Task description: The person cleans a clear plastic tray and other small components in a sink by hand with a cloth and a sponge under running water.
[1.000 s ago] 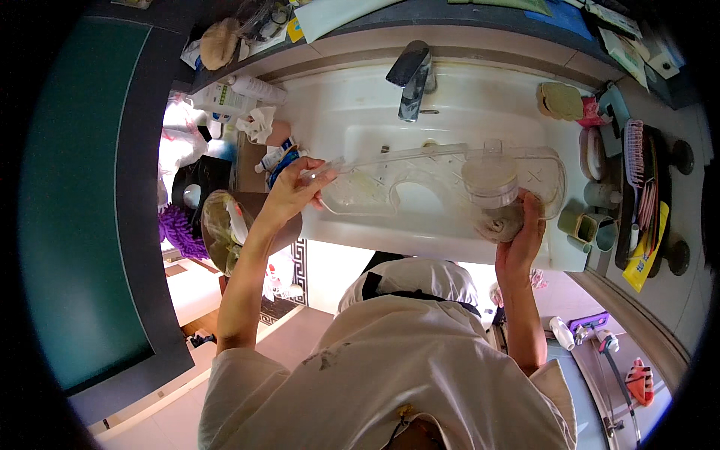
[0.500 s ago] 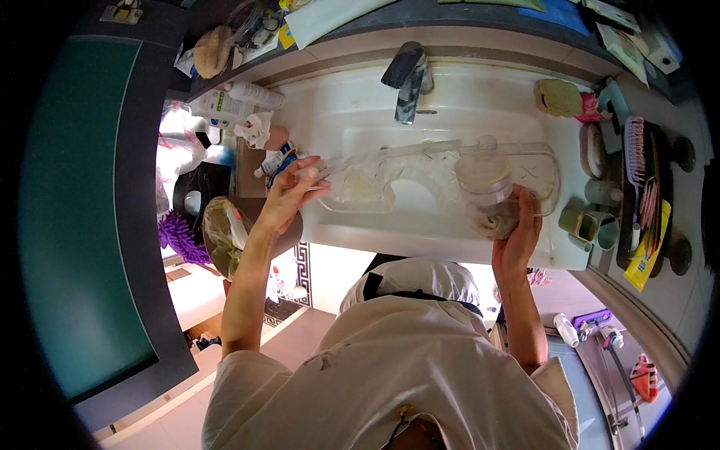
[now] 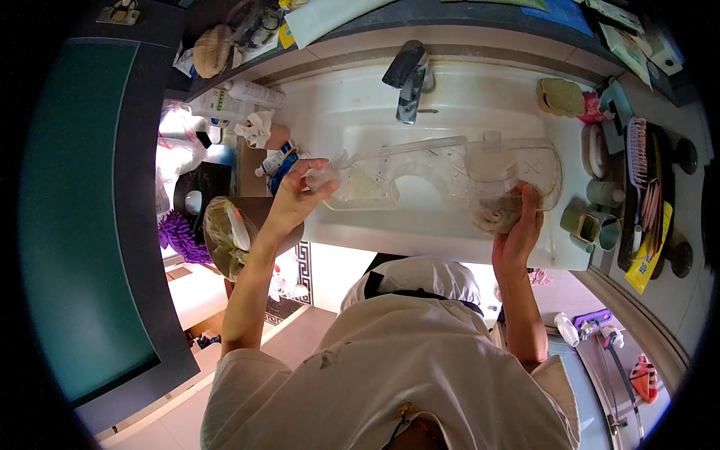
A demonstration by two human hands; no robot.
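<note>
A clear plastic tray [image 3: 364,196] with a rounded cut-out lies across the white sink [image 3: 360,238]. At its left end my left hand [image 3: 294,196] is closed on a small translucent piece [image 3: 322,178], whose exact kind I cannot make out. My right hand [image 3: 517,225] grips a round clear container [image 3: 491,166] from its right side, over the right part of the tray. Beneath the container shows a greyish, swirled, soft-looking thing [image 3: 495,219], partly covered by my fingers. Whether the pieces join the tray is unclear through the transparent plastic.
A dark-handled faucet [image 3: 409,82] rises at the sink's back. Bottles [image 3: 255,95] and a crumpled tissue [image 3: 255,129] crowd the left side; a bin [image 3: 225,236] stands below. Right of the basin are a sponge [image 3: 561,97], cups [image 3: 600,229] and a hairbrush [image 3: 637,154].
My left hand has shifted slightly to the right, its fingers now curled round the translucent piece. The container in my right hand has moved a little to the right.
</note>
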